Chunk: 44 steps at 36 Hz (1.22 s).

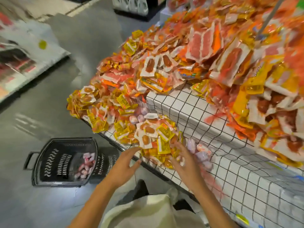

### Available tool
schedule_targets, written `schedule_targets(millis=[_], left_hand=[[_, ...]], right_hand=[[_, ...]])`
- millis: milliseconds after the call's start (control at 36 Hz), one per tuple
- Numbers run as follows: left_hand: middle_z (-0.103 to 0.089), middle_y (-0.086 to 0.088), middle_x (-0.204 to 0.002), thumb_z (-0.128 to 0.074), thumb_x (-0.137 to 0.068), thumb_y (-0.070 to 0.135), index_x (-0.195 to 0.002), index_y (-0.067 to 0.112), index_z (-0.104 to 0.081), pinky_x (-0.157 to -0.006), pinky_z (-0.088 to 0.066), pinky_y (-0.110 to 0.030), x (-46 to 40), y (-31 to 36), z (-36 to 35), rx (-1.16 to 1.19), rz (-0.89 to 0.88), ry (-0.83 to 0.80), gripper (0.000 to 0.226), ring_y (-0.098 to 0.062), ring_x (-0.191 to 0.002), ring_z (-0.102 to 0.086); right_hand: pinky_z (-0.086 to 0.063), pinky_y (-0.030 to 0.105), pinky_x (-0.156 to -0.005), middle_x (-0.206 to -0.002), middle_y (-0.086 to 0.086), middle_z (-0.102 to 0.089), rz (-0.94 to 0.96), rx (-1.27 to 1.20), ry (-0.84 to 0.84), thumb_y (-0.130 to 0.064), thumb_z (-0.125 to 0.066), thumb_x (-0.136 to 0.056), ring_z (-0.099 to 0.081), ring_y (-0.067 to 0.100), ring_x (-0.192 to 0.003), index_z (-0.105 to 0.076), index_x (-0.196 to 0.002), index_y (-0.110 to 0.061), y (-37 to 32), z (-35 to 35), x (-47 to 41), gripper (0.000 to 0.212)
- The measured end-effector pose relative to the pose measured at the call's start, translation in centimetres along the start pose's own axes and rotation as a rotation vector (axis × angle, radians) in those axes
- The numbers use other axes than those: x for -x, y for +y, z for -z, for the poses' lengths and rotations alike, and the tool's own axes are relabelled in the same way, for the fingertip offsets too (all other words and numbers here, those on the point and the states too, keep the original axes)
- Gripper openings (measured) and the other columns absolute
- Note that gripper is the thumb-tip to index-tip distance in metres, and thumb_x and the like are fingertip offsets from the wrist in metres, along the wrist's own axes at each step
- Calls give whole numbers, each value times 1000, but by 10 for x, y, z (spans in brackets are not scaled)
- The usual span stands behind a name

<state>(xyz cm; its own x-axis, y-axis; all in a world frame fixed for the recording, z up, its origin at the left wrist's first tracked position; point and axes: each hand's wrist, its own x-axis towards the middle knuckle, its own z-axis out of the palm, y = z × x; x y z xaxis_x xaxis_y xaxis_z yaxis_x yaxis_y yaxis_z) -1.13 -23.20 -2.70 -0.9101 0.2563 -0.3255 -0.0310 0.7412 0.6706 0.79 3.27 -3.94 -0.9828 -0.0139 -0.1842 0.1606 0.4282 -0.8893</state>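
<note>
Head view, looking down on a stepped display stand [181, 104] covered in white cloth with a black grid. It fills the right side, and grey floor [49, 112] lies open to the left. The upper step carries a big heap of orange and yellow snack packets [213, 46] that spills over its front edge, probably tipped out loose so shoppers can rummage.

A smaller heap [156, 134] of yellow and clear sausage packets sits on the lower step, right at its front edge, with some overhanging. A black shopping basket [65, 139] stands on the floor just beside the stand's near left corner. It is likely parked there so picks can drop straight in, and a few pink packets [85, 167] already lie inside it.

Both hands work the smaller heap. The left hand [125, 163] has straight, spread fingers touching the heap's overhanging front. The right hand [184, 160] presses spread fingers flat onto the packets and appears to grip nothing, though blur softens it. Pale lilac packets [199, 150] lie just beside it. There is free room only leftward, toward the basket, and a careless sweep could push packets off the edge.
</note>
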Motion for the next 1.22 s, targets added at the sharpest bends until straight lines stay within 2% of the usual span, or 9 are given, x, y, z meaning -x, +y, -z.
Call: schedule_targets(millis=[111,250,333,417,611,722,944,1056,1222], left_hand=[[-35,10,-157,-53,-102,36,-150,29,-40,-118,-28,-35,-11,-2,5,-15,11,18,50,-13,-144,-31],[-41,12,-152,-52,-101,40,-145,34,-44,-115,-33,-33,-24,-12,13,-15,-8,12,44,-12,-140,-38],[-39,20,-148,-51,-102,39,-143,36,-44,-114,-29,-25,-35,-23,20,-36,-47,-39,41,-3,-138,-34],[-38,33,-139,-51,-103,37,-138,42,-44,-109,-30,-15,-48,-29,33,-39,-124,-121,36,8,-131,-37],[-41,41,-129,-55,-102,25,-125,56,-46,-93,-24,7,-77,-40,71,89,-207,-223,39,33,-116,-34],[-59,22,-132,-58,-101,22,-129,36,-61,-99,-44,-14,-90,-42,86,247,-214,-248,31,9,-120,-53],[-67,16,-123,-59,-100,27,-125,35,-64,-93,-51,-21,-114,-37,103,466,-232,-258,26,-4,-113,-63],[-66,14,-127,-62,-97,37,-122,34,-66,-103,-49,-35,-127,-27,103,739,-79,-250,26,-12,-123,-59],[-69,-4,-128,-70,-77,67,-129,25,-67,-90,-57,-37,-134,6,100,1304,116,-624,67,-23,-117,-66]], right_hand=[[-31,7,-107,-163,-12,-26,121,88,26,-41,-68,-94,-23,-22,-137,-26,-153,-43,-15,-8,-57,72],[-17,42,-124,-169,-4,-13,174,479,5,-58,-65,-89,-8,20,-156,-16,-161,-25,-9,-30,-101,93],[-26,42,-122,-161,-3,-32,151,570,83,-54,-75,-83,-25,24,-148,-27,-159,-25,-3,-38,-110,94],[-44,38,-105,-134,-6,-57,146,546,272,-41,-80,-81,-46,22,-122,-51,-145,-28,-7,-38,-116,72],[-43,26,-94,-112,-4,-69,71,465,370,-36,-77,-88,-60,20,-110,-72,-122,-21,-25,-42,-120,38],[-35,5,-92,-106,-14,-70,126,360,539,-23,-77,-89,-63,11,-104,-74,-107,-24,-47,-38,-107,18],[-42,6,-85,-106,-35,-62,156,219,637,-34,-66,-94,-61,-10,-101,-66,-100,-36,-120,-47,-82,7],[-44,7,-82,-106,-29,-67,141,153,643,-24,-72,-93,-63,-8,-101,-67,-96,-41,-143,-50,-73,19],[-39,0,-67,-101,-24,-73,196,10,717,-29,-72,-91,-62,-12,-76,-69,-92,-42,-174,-41,-66,13]])
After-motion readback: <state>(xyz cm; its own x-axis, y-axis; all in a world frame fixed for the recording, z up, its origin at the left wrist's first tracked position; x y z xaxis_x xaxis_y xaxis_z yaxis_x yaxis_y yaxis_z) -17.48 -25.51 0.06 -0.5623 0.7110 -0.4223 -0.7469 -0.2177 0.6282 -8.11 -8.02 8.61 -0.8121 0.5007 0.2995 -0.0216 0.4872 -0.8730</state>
